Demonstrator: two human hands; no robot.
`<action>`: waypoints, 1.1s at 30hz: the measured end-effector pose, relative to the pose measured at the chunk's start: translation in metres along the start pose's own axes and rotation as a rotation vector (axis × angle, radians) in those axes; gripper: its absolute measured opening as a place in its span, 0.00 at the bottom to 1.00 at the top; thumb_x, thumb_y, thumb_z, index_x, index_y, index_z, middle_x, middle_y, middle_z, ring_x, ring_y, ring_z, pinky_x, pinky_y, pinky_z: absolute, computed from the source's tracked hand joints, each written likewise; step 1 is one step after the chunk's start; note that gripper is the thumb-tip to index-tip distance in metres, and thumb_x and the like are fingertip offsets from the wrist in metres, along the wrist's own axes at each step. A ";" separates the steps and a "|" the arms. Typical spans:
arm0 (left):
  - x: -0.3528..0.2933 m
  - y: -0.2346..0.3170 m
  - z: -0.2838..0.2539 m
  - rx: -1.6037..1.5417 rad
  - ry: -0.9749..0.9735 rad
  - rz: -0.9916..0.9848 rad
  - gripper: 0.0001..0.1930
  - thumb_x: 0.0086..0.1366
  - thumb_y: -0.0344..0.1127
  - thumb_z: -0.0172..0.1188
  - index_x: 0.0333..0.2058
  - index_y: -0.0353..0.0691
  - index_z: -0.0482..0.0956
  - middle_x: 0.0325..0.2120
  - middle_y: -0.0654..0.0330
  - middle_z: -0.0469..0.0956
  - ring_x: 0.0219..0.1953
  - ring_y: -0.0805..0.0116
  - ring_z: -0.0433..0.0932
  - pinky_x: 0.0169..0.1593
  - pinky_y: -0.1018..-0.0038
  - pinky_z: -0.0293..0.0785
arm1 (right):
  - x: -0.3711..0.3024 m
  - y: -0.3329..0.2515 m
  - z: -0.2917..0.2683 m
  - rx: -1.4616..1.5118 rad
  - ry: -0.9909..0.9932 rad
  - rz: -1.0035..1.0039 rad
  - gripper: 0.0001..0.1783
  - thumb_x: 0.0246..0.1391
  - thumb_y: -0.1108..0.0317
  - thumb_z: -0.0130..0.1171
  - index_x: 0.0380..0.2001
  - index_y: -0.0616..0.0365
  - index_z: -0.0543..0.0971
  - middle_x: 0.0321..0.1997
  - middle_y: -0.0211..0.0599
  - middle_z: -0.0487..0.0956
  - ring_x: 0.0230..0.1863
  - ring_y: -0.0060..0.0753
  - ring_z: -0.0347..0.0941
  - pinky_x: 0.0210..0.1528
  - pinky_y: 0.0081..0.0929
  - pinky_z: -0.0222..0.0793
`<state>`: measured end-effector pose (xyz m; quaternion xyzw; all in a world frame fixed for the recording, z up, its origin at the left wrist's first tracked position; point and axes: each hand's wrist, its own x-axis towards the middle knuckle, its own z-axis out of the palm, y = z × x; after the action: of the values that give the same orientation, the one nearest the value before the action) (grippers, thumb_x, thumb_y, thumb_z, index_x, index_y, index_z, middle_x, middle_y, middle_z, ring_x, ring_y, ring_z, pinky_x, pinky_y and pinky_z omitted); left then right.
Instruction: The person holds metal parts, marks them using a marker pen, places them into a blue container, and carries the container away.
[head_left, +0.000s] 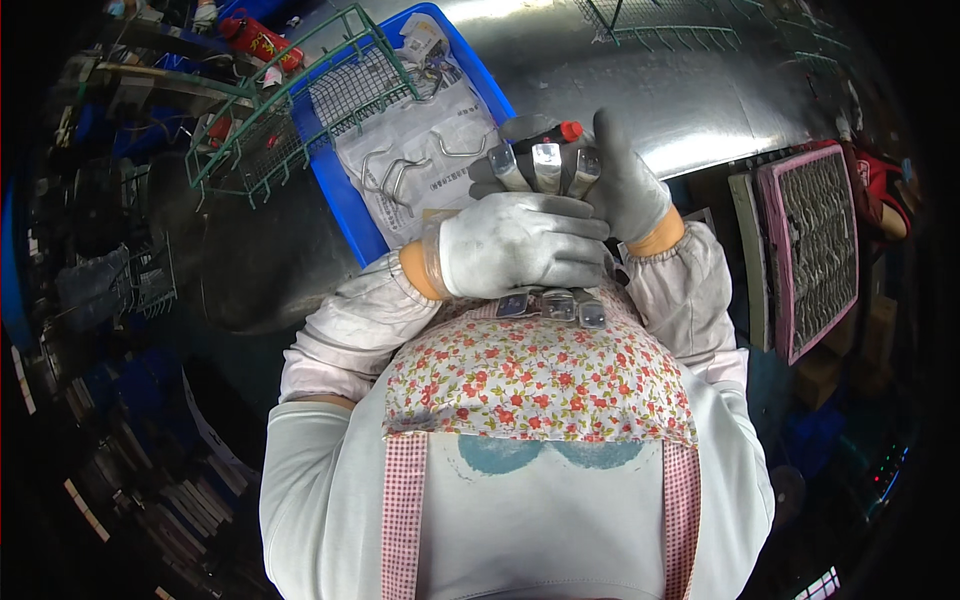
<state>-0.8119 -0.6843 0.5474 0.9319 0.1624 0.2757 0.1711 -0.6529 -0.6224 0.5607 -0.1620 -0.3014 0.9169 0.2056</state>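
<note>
Three slim bars (546,170) in clear wrapping stand side by side in front of my chest, their lower ends showing below my left hand. My left hand (515,240), in a white-grey glove, is closed across their middle. Behind them pass the fingers of my right hand (630,185), gloved with a darker grey palm; its thumb points up, away from the bars. A dark marker (571,130) with a red end lies across behind the upper bar ends, by the right-hand fingers, and is partly hidden.
A blue bin (345,215) at the left holds white printed bags and bent metal wire hooks (402,180). A green wire rack (265,150) leans over its rim. The metal table (690,100) stretches behind. At right stands a pink-edged panel (815,250); a red bottle (262,42) is far left.
</note>
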 end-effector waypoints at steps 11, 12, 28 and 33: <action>-0.025 0.004 0.016 -0.202 0.683 -0.133 0.13 0.47 0.30 0.59 0.33 0.36 0.69 0.35 0.52 0.72 0.43 0.50 0.73 0.47 0.59 0.68 | 0.002 -0.010 0.008 -0.368 0.138 -0.249 0.16 0.51 0.77 0.57 0.44 0.60 0.69 0.40 0.39 0.77 0.40 0.27 0.75 0.43 0.24 0.73; -0.028 0.012 0.020 -0.182 0.875 -0.343 0.12 0.48 0.30 0.59 0.31 0.37 0.67 0.35 0.53 0.71 0.44 0.51 0.72 0.50 0.59 0.66 | 0.003 -0.015 0.013 -0.370 0.137 -0.251 0.16 0.51 0.77 0.57 0.44 0.60 0.69 0.40 0.39 0.77 0.40 0.27 0.75 0.43 0.24 0.73; -0.018 0.037 -0.015 -2.112 0.574 -0.790 0.26 0.58 0.25 0.48 0.57 0.29 0.58 0.50 0.40 0.68 0.50 0.41 0.71 0.54 0.57 0.69 | 0.027 -0.025 0.033 -0.425 -0.063 -0.396 0.24 0.48 0.83 0.55 0.51 0.62 0.67 0.49 0.45 0.72 0.48 0.36 0.72 0.50 0.28 0.69; -0.027 0.041 -0.015 -1.941 0.616 -0.928 0.26 0.60 0.27 0.47 0.58 0.32 0.57 0.52 0.38 0.66 0.50 0.40 0.71 0.53 0.57 0.70 | 0.035 -0.032 0.006 -1.556 -0.319 -1.170 0.32 0.35 0.90 0.60 0.49 0.61 0.71 0.51 0.57 0.71 0.53 0.50 0.70 0.54 0.36 0.69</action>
<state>-0.8334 -0.7280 0.5633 0.1444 0.2457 0.4142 0.8644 -0.6772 -0.5856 0.5789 0.0481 -0.8773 0.2277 0.4197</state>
